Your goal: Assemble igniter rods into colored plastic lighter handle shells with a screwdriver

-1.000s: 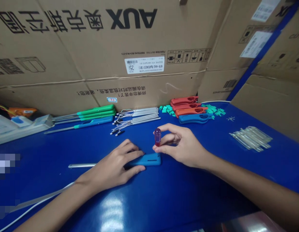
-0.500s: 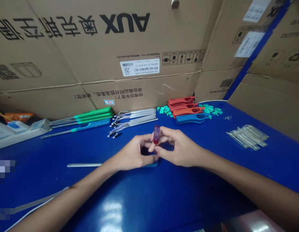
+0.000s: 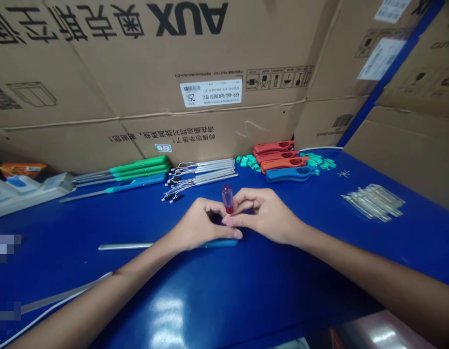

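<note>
A small screwdriver [image 3: 227,198] with a see-through purple and red handle stands upright, slightly tilted, between my hands. My right hand [image 3: 266,215] pinches it low, near the base of the handle; its tip is hidden behind fingers. Beneath lies a long-nosed lighter with a blue handle [image 3: 222,243] and a silver tube [image 3: 124,246], flat on the table with the tube pointing left. My left hand [image 3: 197,224] curls over that blue handle, thumb along it and fingertips close to the screwdriver. Part of the handle is covered by this hand.
Along the back lie green-handled lighters [image 3: 140,167], silver tubes with wires [image 3: 213,172], red and blue handle shells [image 3: 287,174] and teal pieces [image 3: 317,160]. Clear packets [image 3: 375,201] lie right. A power strip [image 3: 35,194] sits left. Cardboard [image 3: 147,87] walls the back.
The screwdriver and my right hand have shifted slightly left, with the handle now leaning a little left. My left hand stays over the blue handle, more of which shows.
</note>
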Action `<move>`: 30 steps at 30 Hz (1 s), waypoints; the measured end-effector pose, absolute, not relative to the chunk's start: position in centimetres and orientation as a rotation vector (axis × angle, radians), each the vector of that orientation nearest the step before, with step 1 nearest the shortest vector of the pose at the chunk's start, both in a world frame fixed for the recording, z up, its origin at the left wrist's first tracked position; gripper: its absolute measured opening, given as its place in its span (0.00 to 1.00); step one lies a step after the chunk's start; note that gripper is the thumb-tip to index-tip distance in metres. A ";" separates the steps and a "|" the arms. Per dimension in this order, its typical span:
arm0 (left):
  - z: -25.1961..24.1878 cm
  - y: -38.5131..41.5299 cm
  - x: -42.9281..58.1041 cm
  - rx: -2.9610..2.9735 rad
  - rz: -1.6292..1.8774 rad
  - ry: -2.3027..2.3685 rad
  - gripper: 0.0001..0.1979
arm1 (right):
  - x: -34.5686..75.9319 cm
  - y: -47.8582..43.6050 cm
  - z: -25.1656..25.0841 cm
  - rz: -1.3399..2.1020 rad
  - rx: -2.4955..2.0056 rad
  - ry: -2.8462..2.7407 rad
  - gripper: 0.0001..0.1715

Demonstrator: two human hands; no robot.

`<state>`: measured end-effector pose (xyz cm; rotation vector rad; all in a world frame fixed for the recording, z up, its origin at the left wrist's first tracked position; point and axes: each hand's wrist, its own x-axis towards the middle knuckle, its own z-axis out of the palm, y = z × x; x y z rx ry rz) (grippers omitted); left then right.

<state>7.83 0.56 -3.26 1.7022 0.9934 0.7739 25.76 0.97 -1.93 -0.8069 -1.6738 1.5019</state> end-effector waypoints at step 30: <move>-3.6 1.2 6.4 1.904 0.656 0.799 0.08 | 26.7 1.1 -1.3 1.160 -0.635 -2.139 0.06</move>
